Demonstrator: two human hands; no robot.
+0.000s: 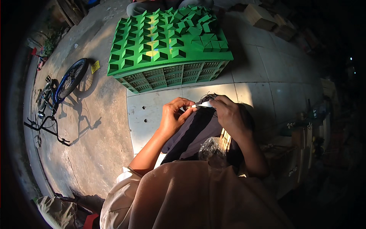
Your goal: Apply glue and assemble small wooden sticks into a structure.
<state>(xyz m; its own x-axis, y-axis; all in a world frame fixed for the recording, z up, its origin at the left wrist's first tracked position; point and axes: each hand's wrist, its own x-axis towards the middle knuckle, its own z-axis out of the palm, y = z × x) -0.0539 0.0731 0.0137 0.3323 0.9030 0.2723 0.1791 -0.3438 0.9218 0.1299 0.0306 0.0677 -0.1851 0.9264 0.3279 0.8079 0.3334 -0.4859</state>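
In front of my lap, my left hand (173, 114) pinches the end of a small pale piece between thumb and fingertips. My right hand (228, 116) is closed at the other side of a small white piece (206, 104), with thin dark strands or a slim dark edge beside it. The fingertips of both hands are only a short distance apart, and whether the two pale parts are joined I cannot tell. Below my right hand, a clear plastic bag (210, 148) lies on my lap, with several thin light sticks (225, 139) standing out of it.
Beyond my hands stands a green crate (167, 76), topped by a green board (133, 65) with rows of small green blocks (145, 49). A blue bicycle (63, 89) is on the concrete at left. Boxes (261, 17) sit at far right. Someone's legs (143, 7) show behind the crate.
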